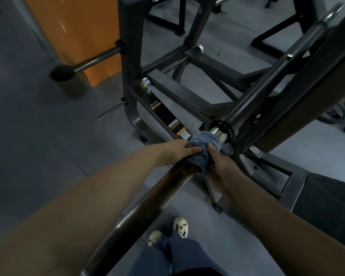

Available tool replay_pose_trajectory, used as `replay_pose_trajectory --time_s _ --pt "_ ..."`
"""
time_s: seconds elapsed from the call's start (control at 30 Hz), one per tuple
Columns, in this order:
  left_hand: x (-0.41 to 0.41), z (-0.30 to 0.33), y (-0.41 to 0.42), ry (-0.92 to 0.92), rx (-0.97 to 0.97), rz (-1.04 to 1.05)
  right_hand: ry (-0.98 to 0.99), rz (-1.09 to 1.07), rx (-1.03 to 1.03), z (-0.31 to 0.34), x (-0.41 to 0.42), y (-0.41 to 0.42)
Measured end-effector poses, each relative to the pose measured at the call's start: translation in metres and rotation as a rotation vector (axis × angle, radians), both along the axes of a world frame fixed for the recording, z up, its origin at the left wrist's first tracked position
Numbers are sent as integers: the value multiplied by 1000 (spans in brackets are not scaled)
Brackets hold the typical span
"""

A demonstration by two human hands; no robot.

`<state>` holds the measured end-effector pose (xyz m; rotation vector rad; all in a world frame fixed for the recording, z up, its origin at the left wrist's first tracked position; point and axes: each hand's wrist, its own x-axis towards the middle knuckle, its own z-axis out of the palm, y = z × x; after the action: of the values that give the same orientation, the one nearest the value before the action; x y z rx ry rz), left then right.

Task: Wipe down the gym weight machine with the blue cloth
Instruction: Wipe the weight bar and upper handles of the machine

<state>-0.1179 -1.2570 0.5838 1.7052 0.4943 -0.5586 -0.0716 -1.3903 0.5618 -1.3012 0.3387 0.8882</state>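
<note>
Both hands, left (173,154) & right (220,164), grasp fuzzy blue cloth (202,149) wrapped round machine's steel bar (147,204); best twist w/ firm, even pressure.

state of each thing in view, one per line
blue cloth: wrapped round the bar, held from both sides
bar: chrome, cloth bunched near its collar end
left hand: fingers curled onto the cloth
right hand: thumb and fingers pinching the cloth
weight machine frame: standing on the floor
upper side peg: bare, no plate loaded
</note>
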Motion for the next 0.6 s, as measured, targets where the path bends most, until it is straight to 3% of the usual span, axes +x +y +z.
replay_pose_trajectory --time_s 0.37,0.6 --pt "-77 -2 19 109 -59 -117 24 115 95 -1 -88 -7" --pt "-168 -1 28 46 -42 -168 -52 32 -63 -12 -186 12"
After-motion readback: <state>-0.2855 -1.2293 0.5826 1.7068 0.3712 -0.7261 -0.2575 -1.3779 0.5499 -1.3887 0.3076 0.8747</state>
